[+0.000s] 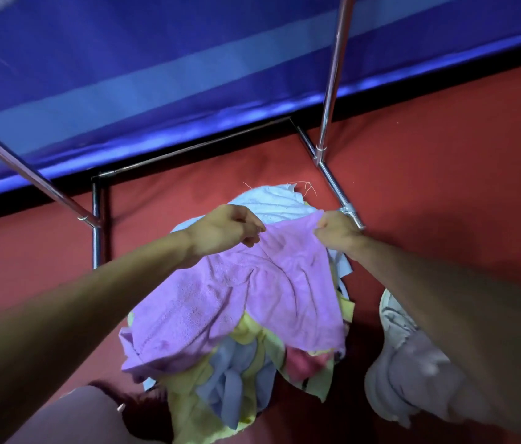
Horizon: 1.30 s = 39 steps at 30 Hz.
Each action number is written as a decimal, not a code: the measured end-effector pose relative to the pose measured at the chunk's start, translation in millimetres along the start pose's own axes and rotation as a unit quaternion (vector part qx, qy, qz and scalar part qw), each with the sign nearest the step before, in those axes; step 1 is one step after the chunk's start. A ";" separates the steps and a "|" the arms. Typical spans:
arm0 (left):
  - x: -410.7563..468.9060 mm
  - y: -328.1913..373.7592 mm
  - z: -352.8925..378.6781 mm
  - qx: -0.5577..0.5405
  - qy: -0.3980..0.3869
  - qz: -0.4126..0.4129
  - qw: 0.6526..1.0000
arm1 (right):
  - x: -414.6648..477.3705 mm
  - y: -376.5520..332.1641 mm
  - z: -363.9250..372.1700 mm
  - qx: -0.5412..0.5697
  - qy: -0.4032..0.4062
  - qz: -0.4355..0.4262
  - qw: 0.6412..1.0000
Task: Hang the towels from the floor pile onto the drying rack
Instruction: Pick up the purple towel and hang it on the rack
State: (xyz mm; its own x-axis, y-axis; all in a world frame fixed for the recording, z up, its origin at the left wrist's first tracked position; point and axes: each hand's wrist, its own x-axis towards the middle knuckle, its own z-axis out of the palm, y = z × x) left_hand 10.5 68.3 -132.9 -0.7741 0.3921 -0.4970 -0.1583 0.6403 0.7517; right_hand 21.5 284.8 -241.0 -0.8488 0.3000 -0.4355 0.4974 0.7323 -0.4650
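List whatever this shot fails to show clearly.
Head view: drying rack's top, cut off by the upper edge.
Towel count in the floor pile, covered by the purple towel.
Fingertips of left hand and right hand, curled into that towel.
The shoe, blurred, partly behind the right forearm.

From my end: bare hands point(225, 229) and forearms point(92, 302), baggy pale-mauve trousers point(412, 373), one white sneaker point(393, 318) showing.

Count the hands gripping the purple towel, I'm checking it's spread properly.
2. The left hand pinches the purple towel at its upper left edge; the right hand pinches its upper right edge. No others visible.
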 end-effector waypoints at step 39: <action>-205.1 89.1 -105.9 -0.106 0.195 0.186 0.957 | -197.1 -218.2 -175.1 0.215 -0.040 -0.458 0.861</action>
State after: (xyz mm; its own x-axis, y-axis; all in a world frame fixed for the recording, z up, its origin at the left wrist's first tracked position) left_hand 90.3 -25.1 82.0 -0.9642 0.2650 -0.0086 0.0850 0.3398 0.9367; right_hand 48.9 172.9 81.3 -0.9137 -0.3395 0.2232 -0.3403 0.3393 -0.8770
